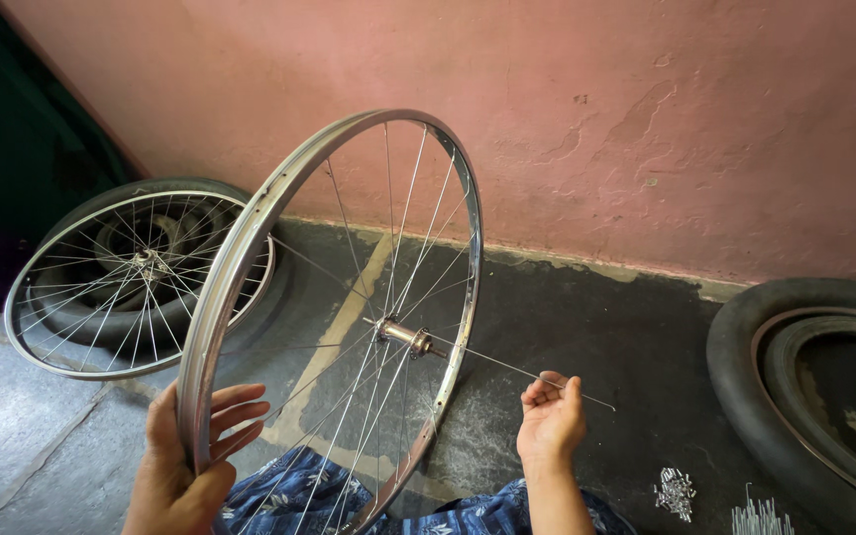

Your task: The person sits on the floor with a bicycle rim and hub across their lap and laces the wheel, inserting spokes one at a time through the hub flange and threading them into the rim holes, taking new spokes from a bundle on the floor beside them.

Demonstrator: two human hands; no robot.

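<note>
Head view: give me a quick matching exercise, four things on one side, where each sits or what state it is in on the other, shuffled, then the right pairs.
Things:
1. bicycle rim
2. loose spoke
3. second spoked wheel
4. black tyre

Places or states:
A. lying on the floor at the right edge of the view
B. pinched in the right hand
C. leaning on tyres by the wall at left
D. held upright, gripped at its edge by the left hand

Pairs: 1-D, 2-B, 3-C, 4-A
</note>
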